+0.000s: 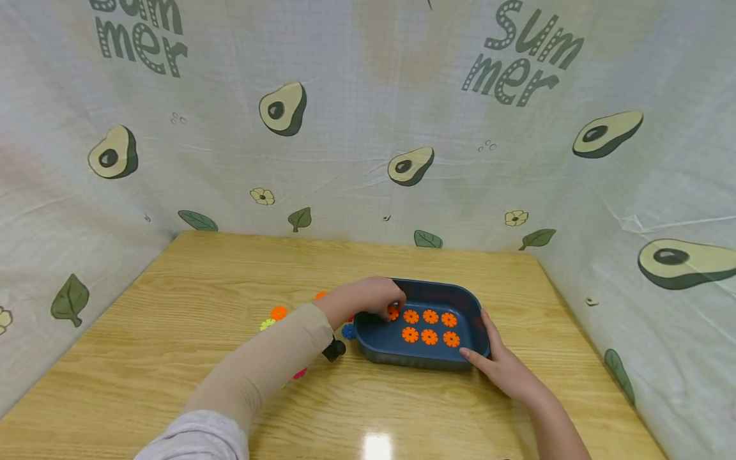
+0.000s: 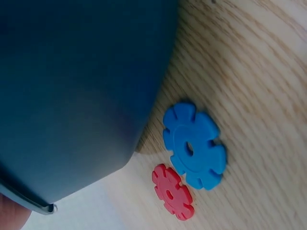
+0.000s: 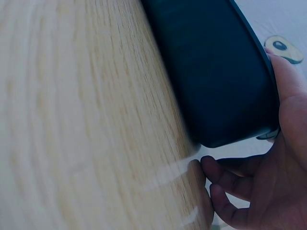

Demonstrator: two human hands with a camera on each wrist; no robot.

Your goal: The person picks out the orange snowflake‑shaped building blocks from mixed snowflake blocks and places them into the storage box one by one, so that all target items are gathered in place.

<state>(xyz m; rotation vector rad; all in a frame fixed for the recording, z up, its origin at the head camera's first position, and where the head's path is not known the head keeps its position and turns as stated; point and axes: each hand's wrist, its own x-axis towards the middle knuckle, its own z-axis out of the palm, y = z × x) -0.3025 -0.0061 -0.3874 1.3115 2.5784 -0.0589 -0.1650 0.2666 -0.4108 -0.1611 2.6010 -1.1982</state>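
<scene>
A dark blue rounded tub (image 1: 397, 359) sits on the wooden table with several orange interlocking discs (image 1: 429, 337) lying flat in two rows on its floor. My left hand (image 1: 379, 295) reaches over the tub's left end, fingers bent down, pinching an orange disc (image 1: 393, 313) at the left end of the back row. At the tub's right end my right hand (image 1: 501, 365) grips it, thumb over the front corner of the rim and fingers along the outer wall. The right wrist view shows curled fingers (image 3: 235, 179) low beside the tub's outer wall (image 3: 218, 81).
Left of the tub, loose notched discs lie on the table (image 1: 448, 415): orange (image 1: 278, 312), yellow (image 1: 268, 324), pink (image 1: 299, 374) and blue (image 1: 349, 331). My left forearm hides part of them. A red disc (image 2: 172, 192) touches the blue one. Avocado-print cloth (image 1: 345, 160) hangs behind.
</scene>
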